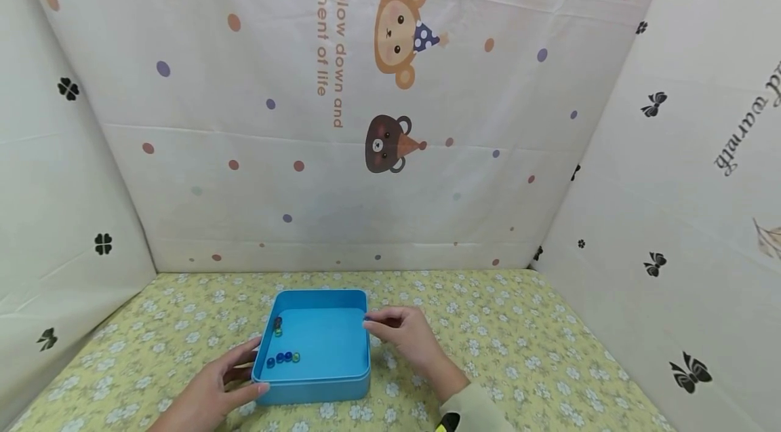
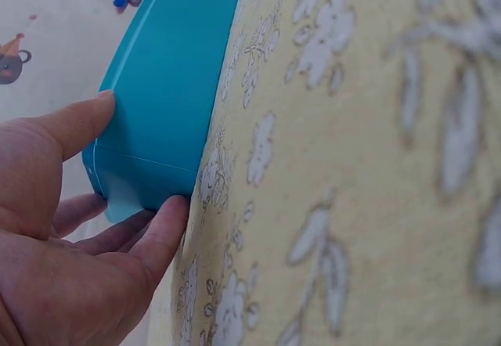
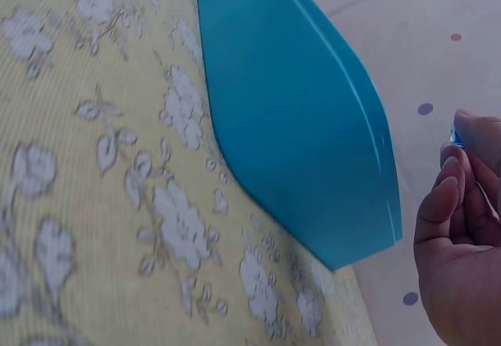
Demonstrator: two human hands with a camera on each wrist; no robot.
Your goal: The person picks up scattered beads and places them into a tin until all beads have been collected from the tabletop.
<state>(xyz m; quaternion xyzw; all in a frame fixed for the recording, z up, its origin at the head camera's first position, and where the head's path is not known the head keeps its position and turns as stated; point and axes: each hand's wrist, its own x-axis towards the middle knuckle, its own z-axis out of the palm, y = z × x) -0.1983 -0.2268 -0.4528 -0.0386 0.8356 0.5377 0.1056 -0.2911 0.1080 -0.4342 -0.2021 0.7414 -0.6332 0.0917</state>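
A square blue box (image 1: 312,391) with low walls sits on the cloth, its top open. Around its front left corner, my left hand (image 1: 213,383) grips it, the thumb on the front wall and the fingers along the left side. Over the right rim, my right hand (image 1: 405,336) pinches a small blue marble (image 3: 458,133) between thumb and fingertips. Inside the box, a row of blue marbles (image 1: 281,358) ends in a greenish clear marble (image 1: 295,357) near the front left. Farther back by the left wall lie a green marble (image 1: 278,333) and a dark brownish one (image 1: 277,322).
A yellow cloth (image 1: 506,350) with white flowers covers the table. Behind it hangs a pale sheet (image 1: 342,208) with dots and cartoon animal heads. Similar printed sheets stand at the left (image 1: 61,181) and right (image 1: 641,201).
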